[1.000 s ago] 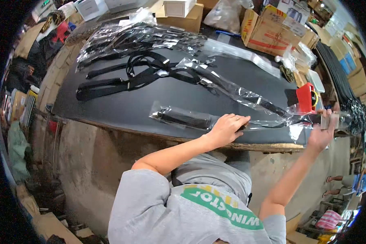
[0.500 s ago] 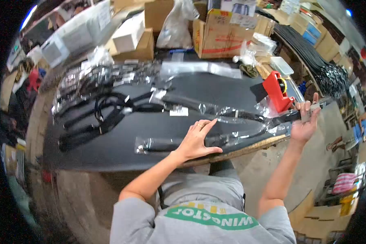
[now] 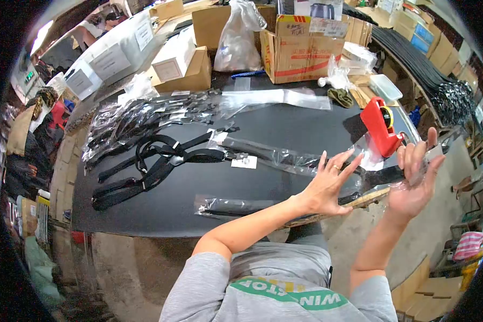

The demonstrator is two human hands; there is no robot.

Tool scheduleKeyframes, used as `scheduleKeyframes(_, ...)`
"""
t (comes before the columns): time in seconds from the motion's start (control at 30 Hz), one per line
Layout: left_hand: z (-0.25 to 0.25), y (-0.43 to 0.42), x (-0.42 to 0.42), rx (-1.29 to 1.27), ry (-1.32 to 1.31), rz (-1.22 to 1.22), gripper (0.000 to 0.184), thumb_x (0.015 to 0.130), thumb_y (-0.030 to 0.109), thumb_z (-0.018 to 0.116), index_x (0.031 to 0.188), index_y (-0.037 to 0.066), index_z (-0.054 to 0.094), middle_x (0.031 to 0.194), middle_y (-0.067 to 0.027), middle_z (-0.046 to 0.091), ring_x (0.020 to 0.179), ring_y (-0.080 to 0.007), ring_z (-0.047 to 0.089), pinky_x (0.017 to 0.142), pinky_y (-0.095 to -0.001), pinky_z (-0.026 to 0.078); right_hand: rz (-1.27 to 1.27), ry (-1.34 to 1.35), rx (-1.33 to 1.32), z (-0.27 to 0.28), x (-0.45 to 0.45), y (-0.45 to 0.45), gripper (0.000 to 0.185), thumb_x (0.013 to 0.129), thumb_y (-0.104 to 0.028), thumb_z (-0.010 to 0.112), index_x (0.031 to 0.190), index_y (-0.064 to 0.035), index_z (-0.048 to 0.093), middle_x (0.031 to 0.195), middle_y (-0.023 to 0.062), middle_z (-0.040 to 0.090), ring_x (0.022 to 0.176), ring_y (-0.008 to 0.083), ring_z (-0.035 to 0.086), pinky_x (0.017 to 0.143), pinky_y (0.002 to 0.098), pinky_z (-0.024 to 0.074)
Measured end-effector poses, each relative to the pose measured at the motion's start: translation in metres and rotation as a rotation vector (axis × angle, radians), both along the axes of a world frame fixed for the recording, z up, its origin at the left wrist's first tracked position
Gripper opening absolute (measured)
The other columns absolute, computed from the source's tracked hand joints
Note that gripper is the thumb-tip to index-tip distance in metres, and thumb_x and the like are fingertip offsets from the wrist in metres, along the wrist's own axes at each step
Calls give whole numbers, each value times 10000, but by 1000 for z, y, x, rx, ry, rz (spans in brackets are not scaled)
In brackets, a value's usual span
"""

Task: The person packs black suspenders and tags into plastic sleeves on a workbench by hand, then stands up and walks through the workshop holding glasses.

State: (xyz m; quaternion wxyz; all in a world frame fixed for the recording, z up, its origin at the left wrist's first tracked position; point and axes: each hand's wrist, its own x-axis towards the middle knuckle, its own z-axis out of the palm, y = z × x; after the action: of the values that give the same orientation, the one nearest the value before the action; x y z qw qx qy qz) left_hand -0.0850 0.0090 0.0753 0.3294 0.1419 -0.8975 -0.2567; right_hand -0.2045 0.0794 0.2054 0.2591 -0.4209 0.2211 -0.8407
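Observation:
My right hand [image 3: 413, 185], beyond the table's right edge, grips the end of a clear plastic bag [image 3: 433, 155] with black straps inside. My left hand [image 3: 330, 185] is open, its fingers spread over the bagged straps near the table's front edge; whether it presses on them I cannot tell. Two bagged lengths [image 3: 273, 155] run leftward from the hands. The lower bagged length [image 3: 236, 206] passes partly behind my left forearm. To the left lie unbagged black suspenders [image 3: 161, 161] with a white tag [image 3: 244, 161].
A red tape dispenser [image 3: 380, 129] stands close behind my hands. Several bagged suspenders [image 3: 129, 121] are heaped at the back left of the black table [image 3: 161, 222]. Flat clear bags [image 3: 279, 99], a carton [image 3: 303, 53] and a white box [image 3: 174, 56] are at the back.
My left hand has moved right along the bagged straps, closer to my right hand. My right hand still holds the bag's end. The whole view has shifted slightly.

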Motion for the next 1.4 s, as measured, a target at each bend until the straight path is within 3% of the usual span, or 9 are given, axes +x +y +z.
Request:
scheduleKeyframes(0.73,-15,-8,55,-1,-234,113,1132,524,225,723,1469,156,104,1164,-144,407,1165,-339,381,1051,-635,159,66,-46,-203,41,-77,14,470,927,-178,506,1299,63,351,670,-36,298,614,84,260,648,232,245)
scheduleKeyframes(0.83,-18,-12,53,-5,-215,127,1141,513,195,731,1468,143,110,1080,-145,429,1078,-335,422,1045,-581,225,429,202,-198,34,-117,29,531,948,-180,470,1367,72,263,787,13,433,761,120,427,895,280,346)
scheduleKeyframes(1.0,7,-25,60,-39,-72,105,1146,502,130,736,1465,111,114,1000,-143,454,928,-335,474,902,-428,386,-464,58,-10,31,-165,61,491,963,-136,319,1361,127,202,1326,219,414,1236,290,408,1135,430,195)
scheduleKeyframes(1.07,25,-30,68,90,-132,87,1131,510,111,723,1462,110,114,973,-152,467,887,-336,501,850,-404,422,223,293,-203,20,-225,77,470,942,-61,271,1352,152,186,1360,224,372,1258,314,376,1132,426,213)
scheduleKeyframes(1.17,38,-38,81,29,-126,106,1064,523,84,696,1450,104,173,958,-162,518,870,-332,541,813,-393,458,376,326,-312,31,-209,70,461,930,-23,249,1349,159,183,1386,224,332,1282,324,332,1138,440,199)
scheduleKeyframes(1.23,47,-41,93,72,-111,74,994,537,74,677,1432,98,244,1030,-162,562,905,-317,566,817,-387,479,-572,-56,-67,46,-154,59,456,910,19,256,1342,155,200,1377,221,328,1290,340,302,1144,453,177)
scheduleKeyframes(1.27,61,-39,100,147,-178,71,977,540,59,674,1425,100,262,1168,-165,543,984,-329,566,860,-376,480,-573,-57,-70,34,-189,63,456,910,19,256,1342,155,200,1377,221,328,1290,340,302,1144,453,177)
scheduleKeyframes(1.33,81,-40,114,101,-104,54,953,538,41,668,1412,87,290,1288,-166,488,1107,-328,529,944,-361,445,279,94,-372,-2,-282,75,473,887,24,336,1337,131,236,1327,208,373,1267,330,328,1128,422,227)
scheduleKeyframes(1.4,108,-40,131,87,-103,81,930,534,37,672,1395,69,322,1365,-162,427,1207,-312,469,1014,-352,392,223,-119,-365,17,-204,46,480,897,-73,424,1328,91,290,1078,118,397,1024,235,365,957,348,293)
